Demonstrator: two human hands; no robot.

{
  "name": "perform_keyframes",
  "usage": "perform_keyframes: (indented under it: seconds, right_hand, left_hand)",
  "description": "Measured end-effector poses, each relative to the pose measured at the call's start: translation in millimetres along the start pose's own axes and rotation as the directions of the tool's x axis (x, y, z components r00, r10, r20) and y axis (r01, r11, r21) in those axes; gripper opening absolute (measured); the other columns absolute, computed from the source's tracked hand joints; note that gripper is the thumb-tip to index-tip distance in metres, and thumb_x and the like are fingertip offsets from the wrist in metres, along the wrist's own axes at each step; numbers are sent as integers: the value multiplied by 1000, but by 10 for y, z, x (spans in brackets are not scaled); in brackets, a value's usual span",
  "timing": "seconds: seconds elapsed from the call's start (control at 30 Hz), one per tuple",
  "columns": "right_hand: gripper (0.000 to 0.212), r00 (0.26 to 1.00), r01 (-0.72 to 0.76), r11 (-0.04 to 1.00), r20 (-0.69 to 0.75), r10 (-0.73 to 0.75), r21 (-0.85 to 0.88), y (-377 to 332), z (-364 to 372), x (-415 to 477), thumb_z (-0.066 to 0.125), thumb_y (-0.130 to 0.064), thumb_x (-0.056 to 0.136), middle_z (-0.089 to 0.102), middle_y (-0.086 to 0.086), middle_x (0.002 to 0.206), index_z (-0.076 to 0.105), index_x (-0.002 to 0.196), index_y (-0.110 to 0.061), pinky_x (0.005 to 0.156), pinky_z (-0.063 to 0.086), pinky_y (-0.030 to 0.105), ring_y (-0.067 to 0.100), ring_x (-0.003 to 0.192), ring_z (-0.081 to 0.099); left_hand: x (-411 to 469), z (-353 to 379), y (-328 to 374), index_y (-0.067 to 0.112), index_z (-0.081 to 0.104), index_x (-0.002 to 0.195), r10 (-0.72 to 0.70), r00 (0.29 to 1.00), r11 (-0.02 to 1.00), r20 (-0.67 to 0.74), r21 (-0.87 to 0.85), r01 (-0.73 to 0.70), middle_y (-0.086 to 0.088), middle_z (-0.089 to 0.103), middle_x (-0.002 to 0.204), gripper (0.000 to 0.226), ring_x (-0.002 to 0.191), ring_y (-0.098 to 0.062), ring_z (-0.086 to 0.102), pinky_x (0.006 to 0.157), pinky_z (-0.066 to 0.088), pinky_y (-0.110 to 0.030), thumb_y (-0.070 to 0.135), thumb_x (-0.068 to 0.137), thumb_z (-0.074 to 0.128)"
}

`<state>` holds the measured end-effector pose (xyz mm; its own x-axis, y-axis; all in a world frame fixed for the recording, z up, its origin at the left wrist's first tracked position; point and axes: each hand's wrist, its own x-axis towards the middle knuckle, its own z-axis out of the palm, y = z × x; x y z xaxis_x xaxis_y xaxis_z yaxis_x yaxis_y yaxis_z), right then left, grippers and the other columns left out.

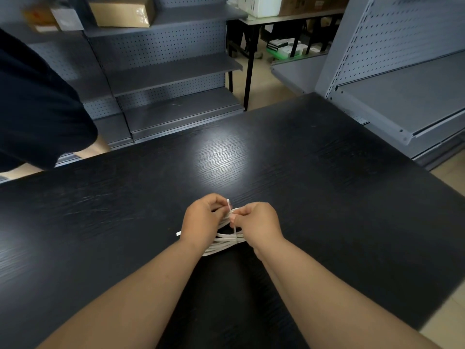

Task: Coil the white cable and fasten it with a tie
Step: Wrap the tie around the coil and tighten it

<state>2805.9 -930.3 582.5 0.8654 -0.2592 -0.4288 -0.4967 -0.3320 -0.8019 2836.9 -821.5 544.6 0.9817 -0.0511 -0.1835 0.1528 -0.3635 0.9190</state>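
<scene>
Head view: left hand (201, 220) is gripping one coiled white cable (221, 244) on one table (327, 172). Right hand (259, 222) is pinching one tie (235, 235).

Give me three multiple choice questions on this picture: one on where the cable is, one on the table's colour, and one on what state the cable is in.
1. Where is the white cable?
A. in a drawer
B. hanging from a hook
C. between the left hand and the right hand, over the table

2. What colour is the table top?
A. black
B. white
C. red

3. What state is the white cable in?
A. stretched out straight
B. gathered in loops with a thin tie across them
C. cut into pieces

Answers:
1 C: both hands hold the bundle over the table top.
2 A: the wood-grain surface is black.
3 B: several strands lie side by side and the tie crosses them.
</scene>
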Motion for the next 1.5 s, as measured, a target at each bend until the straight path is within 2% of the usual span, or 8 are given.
perform_keyframes:
  seconds: [0.1,0.27,0.63,0.83,1.03,1.27,1.4,1.5]
  right_hand:
    - [11,1000,-29,1000,5,29,-8,-23,-1,15,65,-15,87,72,8,84,69,77,-13,76,52,31,19,82,67]
    - [22,999,-47,999,-2,47,8,-40,6,14,65,-14,86,72,7,82,63,65,-20,82,52,33,19,84,67]
    - [24,997,-80,994,-8,81,71,-48,8,14,66,-12,85,73,11,86,61,63,-20,84,50,34,22,87,68]
    - [24,997,-79,992,-12,81,96,-34,5,9,64,-12,86,71,7,80,62,64,-20,71,45,27,19,82,66]
    - [19,996,-90,991,4,90,100,-28,-13,-4,63,-13,87,70,5,79,63,69,-20,71,44,26,15,80,64]
    - [25,994,-109,986,20,107,123,-40,-44,-21,64,-10,86,69,4,77,62,64,-22,69,44,26,16,81,64]
    - [15,994,-110,982,46,104,156,-27,-54,-32,63,-11,87,64,-2,69,64,74,-19,73,44,25,14,80,62]
    - [6,994,-108,977,36,103,184,-11,-53,-37,62,-11,88,64,-2,71,67,85,-14,75,45,26,14,81,62]
  left_hand:
    - [6,-10,-4,16,69,80,3,1000,1000,13,-7,-3,0,73,84,13,84,-14,67,83,52,-31,4,84,65]
    - [1,-15,-8,14,70,81,5,1000,1000,11,-22,-5,-1,73,84,12,83,-12,68,81,52,-26,3,83,66]
    - [10,-18,-9,15,70,78,20,1000,1000,17,-13,-20,-1,73,83,14,81,-11,67,79,52,-23,2,82,66]
    - [15,-27,-27,18,69,75,45,998,999,35,6,-46,0,73,83,18,83,-11,68,83,52,-26,2,82,66]
    - [-32,-7,-23,21,69,76,103,995,992,-1,80,-102,7,71,81,19,81,-3,65,71,46,-7,4,83,66]
    - [-68,4,-12,24,67,77,156,988,978,-9,141,-153,11,68,79,20,79,-2,63,69,46,-6,5,85,64]
    - [-79,16,-5,19,69,82,180,984,967,-13,185,-174,10,67,78,16,77,-3,62,65,42,-3,5,85,63]
    - [-86,21,-10,18,68,84,205,979,955,-7,222,-199,7,66,79,14,79,-7,62,67,44,-7,5,86,62]
